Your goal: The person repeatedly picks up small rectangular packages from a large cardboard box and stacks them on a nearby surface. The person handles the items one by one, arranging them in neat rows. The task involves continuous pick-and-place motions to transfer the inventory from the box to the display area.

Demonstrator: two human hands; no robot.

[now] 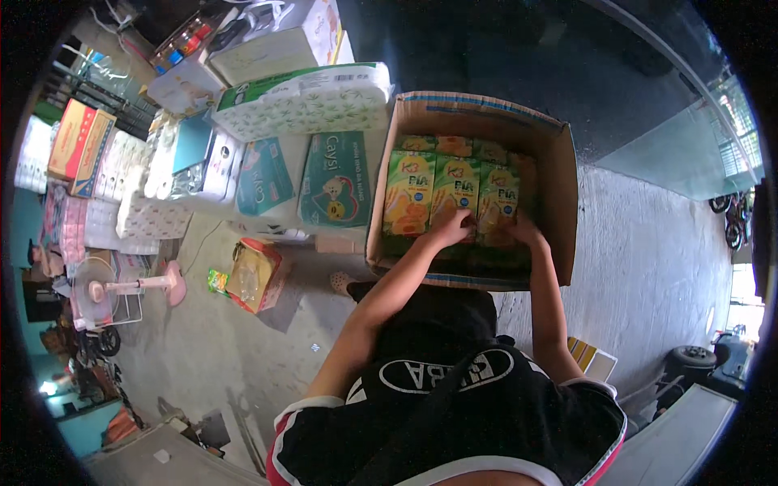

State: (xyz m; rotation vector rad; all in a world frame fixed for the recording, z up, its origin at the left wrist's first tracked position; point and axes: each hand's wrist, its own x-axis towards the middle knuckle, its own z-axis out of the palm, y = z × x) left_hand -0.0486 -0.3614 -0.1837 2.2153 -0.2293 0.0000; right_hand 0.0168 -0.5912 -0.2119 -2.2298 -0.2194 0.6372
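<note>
An open cardboard box [572, 202] stands in front of me, with several green-and-yellow packets inside bearing pictures of orange round pieces. Three larger-looking packet faces lie in a row: a left packet [409, 190], a middle packet [455, 185] and a right packet [498, 190]. My left hand [452, 227] has its fingers curled at the lower end of the middle packet, beside the right one. At the lower right edge of the right packet, my right hand [525, 230] is closed on it, its fingertips partly hidden. Shadow covers the box's near bottom.
Left of the box are teal-labelled packs [335, 178] and a long green-and-white paper pack [304, 101]. A pink fan [121, 283] and a small open carton [258, 279] stand on the floor. A glass panel [681, 154] is at the right.
</note>
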